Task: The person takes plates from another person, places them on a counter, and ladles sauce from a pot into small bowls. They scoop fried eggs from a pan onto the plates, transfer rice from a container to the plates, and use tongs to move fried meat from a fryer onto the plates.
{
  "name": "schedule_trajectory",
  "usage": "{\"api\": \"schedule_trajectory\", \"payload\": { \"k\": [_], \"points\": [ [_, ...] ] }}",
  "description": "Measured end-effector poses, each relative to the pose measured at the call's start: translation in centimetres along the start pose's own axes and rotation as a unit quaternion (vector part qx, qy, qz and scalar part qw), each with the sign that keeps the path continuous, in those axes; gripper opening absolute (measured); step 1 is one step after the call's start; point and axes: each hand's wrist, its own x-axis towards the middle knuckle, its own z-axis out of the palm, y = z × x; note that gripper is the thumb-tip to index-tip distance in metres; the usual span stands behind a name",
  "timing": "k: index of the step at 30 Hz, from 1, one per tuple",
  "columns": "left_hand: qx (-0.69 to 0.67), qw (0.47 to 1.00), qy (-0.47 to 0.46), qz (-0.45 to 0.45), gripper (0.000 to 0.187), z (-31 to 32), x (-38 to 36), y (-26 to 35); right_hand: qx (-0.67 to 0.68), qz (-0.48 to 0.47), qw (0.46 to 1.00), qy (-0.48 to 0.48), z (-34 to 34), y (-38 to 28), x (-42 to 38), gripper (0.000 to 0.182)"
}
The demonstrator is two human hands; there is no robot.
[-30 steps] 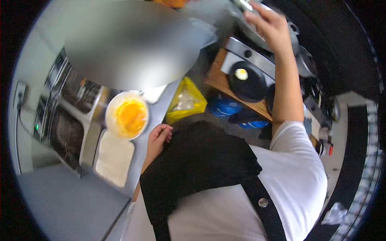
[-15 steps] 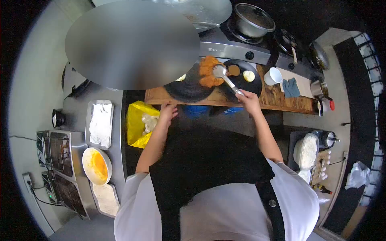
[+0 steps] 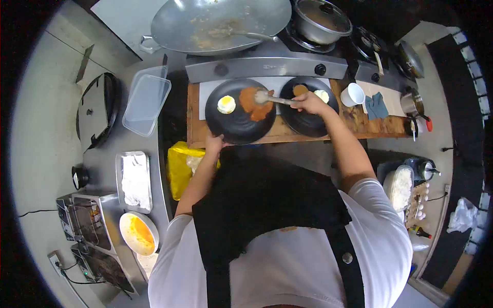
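My right hand (image 3: 309, 103) is closed round the handle of silver tongs (image 3: 281, 100). Their tips rest on an orange-brown breaded cutlet (image 3: 253, 107), which lies on the right side of the left black plate (image 3: 231, 128). A fried egg (image 3: 226, 104) sits on the left of that plate. My left hand (image 3: 214, 141) is at the plate's front-left rim, thumb at the edge and fingers curled beneath it. Beside it, the second black plate (image 3: 305, 123) carries a small round of brown sauce (image 3: 300, 90) and a white-and-yellow piece of food (image 3: 322, 96), partly behind my right hand.
Both plates stand on a wooden board (image 3: 354, 123) before the stove, where a large wok (image 3: 174, 25) and a lidded pot (image 3: 318, 33) sit. A white cup (image 3: 353, 95) is at right. A yellow bag (image 3: 179, 172) hangs below my left hand; a bowl of egg (image 3: 137, 233) stands at left.
The cutlet, held in the tongs between the two plates, has come left and down onto the left plate. My left hand has closed at that plate's rim. The view has tilted.
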Motion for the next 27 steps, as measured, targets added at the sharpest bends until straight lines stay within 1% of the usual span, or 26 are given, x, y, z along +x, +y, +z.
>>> {"api": "schedule_trajectory", "payload": {
  "k": [1,2,3,4,6,7,9,11,13,15,16,18,19,20,21,22,23,24,25,26,27],
  "points": [
    [-0.03,0.999,-0.025,0.018,0.046,-0.7,0.3,-0.3,-0.015,-0.023,0.999,-0.017,-0.3,-0.6,0.3,0.036],
    [-0.03,0.999,-0.025,0.016,0.046,-1.1,0.4,0.1,-0.029,-0.045,0.998,-0.033,-0.7,-1.1,0.5,0.035],
    [-0.013,1.0,-0.013,-0.015,0.045,-1.3,0.1,0.9,-0.036,-0.09,0.995,-0.029,-0.1,-0.1,2.1,0.035],
    [0.004,0.999,-0.001,-0.048,0.044,-1.4,-0.4,1.4,-0.034,-0.087,0.995,-0.03,-0.1,1.3,3.2,0.035],
    [0.012,0.998,0.007,-0.065,0.045,-1.4,-1.3,2.9,-0.003,-0.032,0.998,-0.063,-0.5,-0.2,2.9,0.034],
    [0.021,0.997,0.016,-0.078,0.046,-1.4,-1.5,3.3,-0.002,-0.028,0.998,-0.062,-0.6,-0.7,2.9,0.034],
    [0.04,0.996,0.001,-0.075,0.047,-1.8,-1.0,2.9,-0.011,-0.02,0.997,-0.077,-0.6,-1.2,2.8,0.035],
    [0.059,0.995,-0.016,-0.073,0.048,-2.4,-0.6,2.6,-0.006,-0.013,0.997,-0.071,-0.8,-1.5,2.0,0.035],
    [0.037,0.996,-0.027,-0.072,0.037,-2.7,-0.3,2.2,0.0,-0.002,0.998,-0.061,-1.6,-1.4,0.3,0.035],
    [0.054,0.992,-0.052,-0.097,0.034,-4.3,0.7,1.9,0.068,-0.006,0.996,-0.056,-3.0,-0.7,-2.7,0.036],
    [0.07,0.988,-0.07,-0.117,0.034,-4.6,1.1,1.3,0.071,0.005,0.996,-0.047,-3.9,-0.3,-4.9,0.036],
    [0.188,0.978,0.046,-0.082,0.031,-3.4,-1.6,4.5,0.116,0.019,0.993,0.008,-5.5,0.7,-9.6,0.035],
    [0.239,0.966,0.087,0.036,0.029,-5.0,-0.7,2.5,0.154,0.021,0.987,0.028,-6.1,2.3,-11.7,0.035],
    [0.284,0.938,0.128,0.153,0.026,-6.6,0.4,0.5,0.192,0.022,0.98,0.047,-6.5,3.9,-14.1,0.035],
    [0.286,0.938,0.118,0.154,0.026,-6.3,0.3,0.5,0.204,0.052,0.974,0.083,-6.8,5.2,-16.4,0.035],
    [0.256,0.936,0.134,0.203,0.022,-5.9,0.1,1.0,0.217,0.082,0.966,0.118,-6.8,6.4,-18.6,0.035],
    [0.225,0.929,0.151,0.251,0.019,-5.4,-0.3,1.7,0.22,0.087,0.964,0.122,-6.5,7.8,-20.6,0.035],
    [0.227,0.93,0.146,0.25,0.019,-3.8,-1.1,2.9,0.234,0.102,0.952,0.168,-5.9,9.4,-22.1,0.035],
    [0.214,0.936,0.082,0.266,0.015,-1.0,-2.0,4.4,0.247,0.115,0.938,0.214,-5.0,10.7,-23.3,0.035],
    [0.199,0.938,0.017,0.282,0.012,1.1,-2.0,5.2,0.296,0.08,0.919,0.246,-3.6,12.1,-24.0,0.036],
    [0.237,0.932,-0.058,0.267,0.008,2.4,-0.8,4.6,0.307,0.115,0.907,0.266,-2.3,13.9,-24.1,0.036]
  ]
}}
